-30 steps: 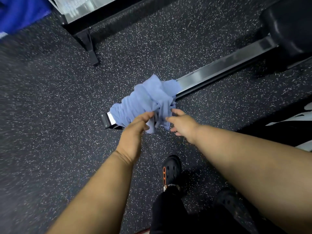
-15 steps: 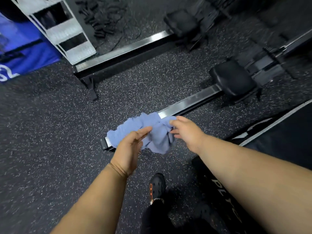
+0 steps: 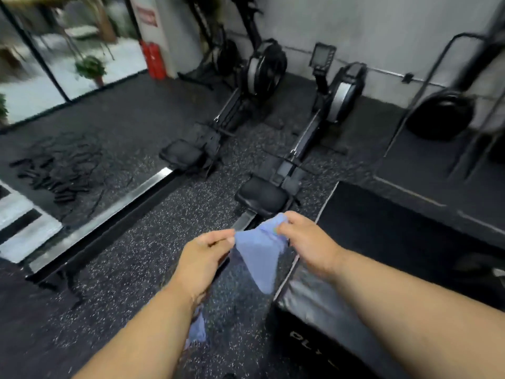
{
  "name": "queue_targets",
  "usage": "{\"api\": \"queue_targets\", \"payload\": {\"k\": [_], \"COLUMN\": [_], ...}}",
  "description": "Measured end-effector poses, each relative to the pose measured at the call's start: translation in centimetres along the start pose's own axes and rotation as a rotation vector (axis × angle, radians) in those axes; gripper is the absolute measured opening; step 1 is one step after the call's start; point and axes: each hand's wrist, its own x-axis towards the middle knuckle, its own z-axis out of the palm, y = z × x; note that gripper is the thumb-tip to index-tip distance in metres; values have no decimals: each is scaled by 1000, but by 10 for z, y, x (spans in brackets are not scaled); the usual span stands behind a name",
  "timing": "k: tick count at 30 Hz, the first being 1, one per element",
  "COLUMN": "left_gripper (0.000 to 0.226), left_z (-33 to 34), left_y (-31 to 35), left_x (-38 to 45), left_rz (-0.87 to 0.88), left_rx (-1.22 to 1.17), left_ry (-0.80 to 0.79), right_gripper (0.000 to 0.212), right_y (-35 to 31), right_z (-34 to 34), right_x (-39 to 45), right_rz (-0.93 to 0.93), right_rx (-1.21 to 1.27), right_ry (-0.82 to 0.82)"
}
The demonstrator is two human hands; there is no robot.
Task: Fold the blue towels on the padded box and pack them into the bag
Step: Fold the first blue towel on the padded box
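The blue towel (image 3: 258, 253) is hanging in the air between your two hands, just left of the padded box (image 3: 308, 305), and you are holding it up over the speckled floor (image 3: 131, 253). Your left hand (image 3: 203, 258) is pinching one upper edge of the cloth between thumb and fingertips, and your right hand (image 3: 307, 239) is gripping the other upper edge with curled fingers, just above the box's near left corner. The towel is soft and thin, drooping into a loose triangle whose point is hanging beside the box's left face; a further scrap of the same blue cloth is showing below your left forearm, though motion blur is hiding how it joins. The box is looking black and slightly glossy, with a pale seam running along its top edge and blurred white lettering on its near side. The floor is dark rubber flecked with white. Beyond the box, two rowing machines (image 3: 300, 149) are standing side by side with black padded seats and long metal rails running towards a grey wall (image 3: 382, 31). Far to the left of the box, a glass wall (image 3: 82, 50) is letting in daylight, with a red object (image 3: 154, 60) standing beside it.
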Motion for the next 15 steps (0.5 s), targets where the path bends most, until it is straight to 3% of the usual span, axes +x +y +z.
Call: {"api": "queue_targets", "payload": {"k": [2, 6, 8, 12, 15], "left_gripper": [16, 15, 14, 16, 15], "left_z": [35, 111, 149, 218, 262], "left_y": [31, 76, 89, 100, 104], "left_x": [5, 4, -2, -16, -28], "left_rz": [52, 176, 235, 237, 186], "left_rx": [47, 83, 126, 136, 96], "left_ry": [-69, -212, -263, -305, -316], "right_gripper": [15, 44, 49, 11, 13], "right_y": [-13, -18, -19, -18, -9], "right_z": [-36, -105, -138, -203, -246], "right_x": [-23, -67, -88, -123, -139], "right_rz": [-56, -139, -155, -168, -154], "right_rx": [-45, -90, -189, -380, -376], "right_ry": [116, 328, 453, 579, 633]}}
